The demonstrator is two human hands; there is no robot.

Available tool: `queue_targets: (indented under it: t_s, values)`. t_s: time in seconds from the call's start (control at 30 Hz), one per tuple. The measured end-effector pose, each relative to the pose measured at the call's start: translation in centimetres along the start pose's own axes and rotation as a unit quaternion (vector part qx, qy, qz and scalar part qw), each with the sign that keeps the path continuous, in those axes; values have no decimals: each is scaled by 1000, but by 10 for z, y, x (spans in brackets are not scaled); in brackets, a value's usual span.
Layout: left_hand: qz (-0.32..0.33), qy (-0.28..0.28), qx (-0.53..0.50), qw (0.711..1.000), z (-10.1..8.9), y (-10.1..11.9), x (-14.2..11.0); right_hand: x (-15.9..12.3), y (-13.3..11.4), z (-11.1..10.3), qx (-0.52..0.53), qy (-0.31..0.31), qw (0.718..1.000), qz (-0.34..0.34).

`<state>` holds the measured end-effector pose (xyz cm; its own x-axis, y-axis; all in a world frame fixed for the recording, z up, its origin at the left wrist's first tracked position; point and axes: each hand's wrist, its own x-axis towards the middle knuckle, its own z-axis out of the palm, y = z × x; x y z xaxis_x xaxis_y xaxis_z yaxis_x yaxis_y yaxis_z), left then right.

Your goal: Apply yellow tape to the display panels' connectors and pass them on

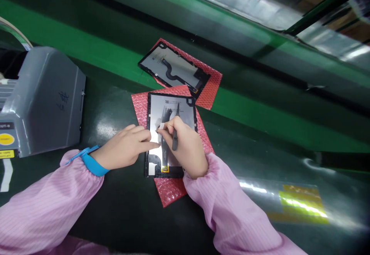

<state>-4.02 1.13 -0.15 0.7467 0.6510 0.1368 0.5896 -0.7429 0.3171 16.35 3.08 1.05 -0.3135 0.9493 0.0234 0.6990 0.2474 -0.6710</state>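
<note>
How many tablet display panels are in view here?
2: the near display panel, on red bubble wrap, partly covered by the right hand; the far display panel, just beyond it, on another red bubble-wrap sheet.

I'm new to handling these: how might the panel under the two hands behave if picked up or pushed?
The panel is probably stiff, since its black-edged outline looks straight and flat. It seems thin for its breadth, so perhaps fragile. Pushed, it might drag the red bubble sheet beneath it along.
</note>
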Motion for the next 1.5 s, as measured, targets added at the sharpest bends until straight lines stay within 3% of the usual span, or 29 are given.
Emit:
queue_targets:
  t_s: [0.17,0.33,0.47,0.67,0.87,1.0,1.1,1.23,1.37,1.5]
  values:
    - [-33,11,4,999,1,1,1,0,1,1,12,2,1000,8]
    - [-55,-13,56,997,1,5,3,1,2,-1,26,3,1000,5]
    - [-50,-10,78,996,-1,8,3,10,3,0,-10,64,998,-17]
    - [10,35,72,997,2,4,1,28,-1,8,-60,150,987,16]
    - [-8,-8,5,1000,7,5,-3,18,17,-36,82,214,973,-10]
    - [-11,-20,-20,1000,5,8,-3,11,54,-64,76,181,979,61]
    - [5,-32,-20,999,6,7,3,33,77,-75,72,156,980,103]
    - [11,-12,-11,1000,22,11,30,90,80,-95,57,165,978,111]
    - [-4,38,-2,999,46,20,89,137,58,-114,27,166,982,89]
    - [-42,87,35,995,45,21,158,153,25,-100,-88,135,986,33]
